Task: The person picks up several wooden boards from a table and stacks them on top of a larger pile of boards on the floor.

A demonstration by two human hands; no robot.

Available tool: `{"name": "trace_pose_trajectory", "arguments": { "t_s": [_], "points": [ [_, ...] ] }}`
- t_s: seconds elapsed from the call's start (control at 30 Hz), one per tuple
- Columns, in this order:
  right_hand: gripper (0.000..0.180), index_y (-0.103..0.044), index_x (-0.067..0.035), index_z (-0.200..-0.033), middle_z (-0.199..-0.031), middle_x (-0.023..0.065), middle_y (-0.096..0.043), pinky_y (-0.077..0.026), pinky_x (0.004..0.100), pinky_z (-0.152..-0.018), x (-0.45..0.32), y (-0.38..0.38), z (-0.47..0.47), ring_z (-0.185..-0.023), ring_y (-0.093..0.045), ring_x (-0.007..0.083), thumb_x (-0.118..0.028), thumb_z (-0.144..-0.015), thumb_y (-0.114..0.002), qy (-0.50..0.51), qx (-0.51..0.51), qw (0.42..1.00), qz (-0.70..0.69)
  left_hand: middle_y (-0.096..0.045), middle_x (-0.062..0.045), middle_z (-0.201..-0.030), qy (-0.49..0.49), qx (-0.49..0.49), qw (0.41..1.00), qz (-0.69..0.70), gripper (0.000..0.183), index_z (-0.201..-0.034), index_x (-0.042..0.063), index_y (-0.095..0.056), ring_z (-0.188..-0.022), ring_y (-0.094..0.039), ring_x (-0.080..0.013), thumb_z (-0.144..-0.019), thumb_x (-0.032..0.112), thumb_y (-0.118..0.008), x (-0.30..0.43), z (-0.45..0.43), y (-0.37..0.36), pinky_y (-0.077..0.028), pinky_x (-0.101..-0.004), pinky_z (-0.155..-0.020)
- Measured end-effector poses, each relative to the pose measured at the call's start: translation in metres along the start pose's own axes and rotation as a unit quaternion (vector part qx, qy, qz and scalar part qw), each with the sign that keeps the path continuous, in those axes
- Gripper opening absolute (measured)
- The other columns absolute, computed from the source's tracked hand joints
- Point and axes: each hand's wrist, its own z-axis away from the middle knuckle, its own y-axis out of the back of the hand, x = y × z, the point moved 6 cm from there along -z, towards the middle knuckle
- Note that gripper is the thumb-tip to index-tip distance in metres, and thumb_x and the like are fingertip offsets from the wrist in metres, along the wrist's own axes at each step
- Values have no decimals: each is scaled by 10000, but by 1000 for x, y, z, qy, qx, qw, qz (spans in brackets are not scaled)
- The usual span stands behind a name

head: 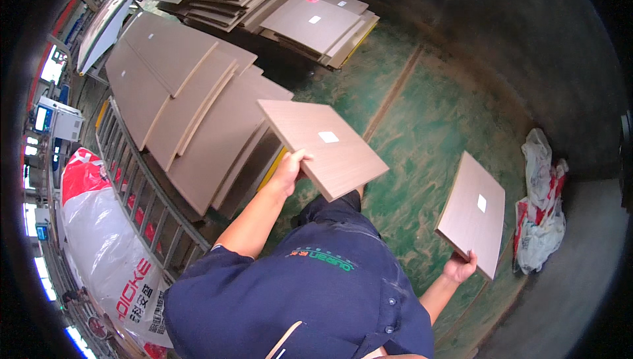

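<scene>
My left hand [292, 171] grips the near edge of a wood-grain panel [341, 154], thumb on top. A small white label [328, 137] is stuck on its face. The panel is tilted and held in front of my body. Out to the right, my right hand [460, 266] holds a second wood-grain panel [470, 225] by its lower edge. That one also bears a white label [481, 203] and is raised above the floor. The fingers beneath both panels are mostly hidden.
Large flat boards [198, 87] lie stacked to the left, with more board stacks [311, 22] farther ahead. A metal roller conveyor [153, 196] and a white-and-red plastic wrap [104, 230] are at left. Crumpled plastic bags [539, 210] lie by the right wall. Dust covers the green floor [415, 126].
</scene>
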Motion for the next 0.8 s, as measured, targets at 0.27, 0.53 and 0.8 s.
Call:
{"name": "trace_pose_trajectory", "arguments": {
  "t_s": [0.27, 0.53, 0.8],
  "points": [
    [416, -540, 2, -1134, -1124, 155, -587, -464, 459, -906, 64, -209, -111, -1034, -564, 321, -74, -726, -563, -103, -67, 992, -9, -596, -83, -827, 17, 47, 997, 52, 272, -925, 38, -592, -704, -613, -196, -743, 241, -587, 43, -108, -54, -503, -327, -599],
    [292, -571, 1, -1028, -1040, 144, -610, -482, 435, -850, 156, -355, -235, -953, -584, 303, -69, -745, -573, -171, -118, 978, 36, -577, -85, -984, 9, 88, 984, 154, 336, -997, 50, -561, -953, -540, -219, -727, 246, -598, 130, -165, -34, -419, -362, -839],
    [162, -578, -14, -887, -944, 109, -621, -487, 394, -839, 257, -534, -350, -898, -596, 259, -14, -725, -577, -216, -150, 957, 121, -602, -81, -891, -35, 193, 943, 268, 187, -869, 16, -591, -892, -566, -195, -749, 159, -596, 191, -207, -40, -427, -337, -823]
  ]
}}
